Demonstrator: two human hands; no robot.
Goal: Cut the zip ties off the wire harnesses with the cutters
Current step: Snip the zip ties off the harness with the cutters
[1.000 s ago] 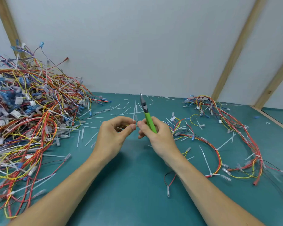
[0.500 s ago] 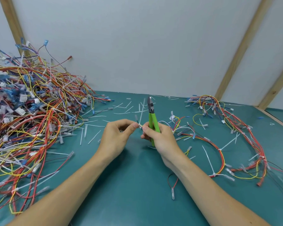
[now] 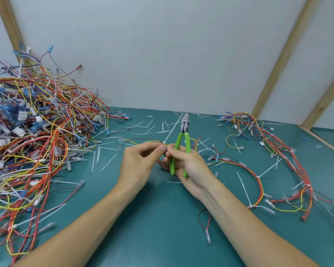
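My right hand (image 3: 189,164) grips the green-handled cutters (image 3: 181,147), whose jaws point up and away over the table. Its fingertips also meet those of my left hand (image 3: 139,162) at a small white zip tie (image 3: 164,143) on a thin yellow and black wire (image 3: 143,141). That wire runs left from the pinch, blurred at its far end. A big tangled pile of wire harnesses (image 3: 31,143) lies at the left. A long red and yellow harness (image 3: 289,162) curls on the right.
Several cut white zip tie pieces (image 3: 108,162) are scattered over the green mat (image 3: 162,228). A short red and black lead (image 3: 206,224) lies between my forearms. A white wall with wooden posts (image 3: 278,60) closes the back; a wooden strip (image 3: 324,141) edges the mat at right.
The cutters have swung from leaning left to nearly upright, handles now spread apart. Both hands stayed together at the tie, and a wire now shows stretching left from the pinch.
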